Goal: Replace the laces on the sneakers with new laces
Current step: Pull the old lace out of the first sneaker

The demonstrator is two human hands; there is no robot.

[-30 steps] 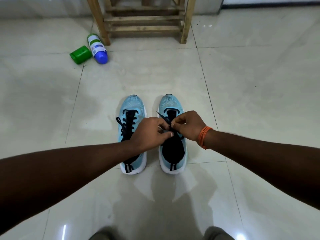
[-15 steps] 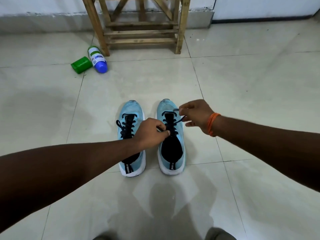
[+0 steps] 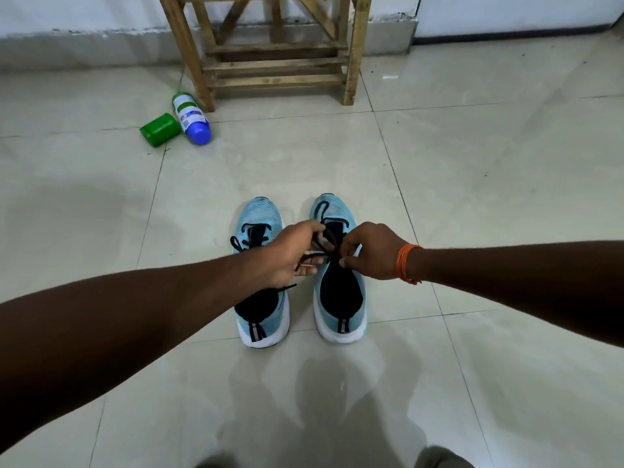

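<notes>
Pale tiled floor [image 3: 472, 197] | sneakers side by side mid-floor; work is on right sneaker [image 3: 341, 298] | left hand [image 3: 287, 256] and right hand [image 3: 373, 253] each pinch black lace [image 3: 326, 248] above tongue, fingers curled | likely knot work: draw both ends evenly, shoe flat | toes far, heels near; long axis near-far

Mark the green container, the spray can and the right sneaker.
green container [image 3: 160, 130]: head view, middle of its upper face.
spray can [image 3: 199, 133]: head view, its blue cap.
right sneaker [image 3: 341, 320]: head view, its light blue heel.
</notes>
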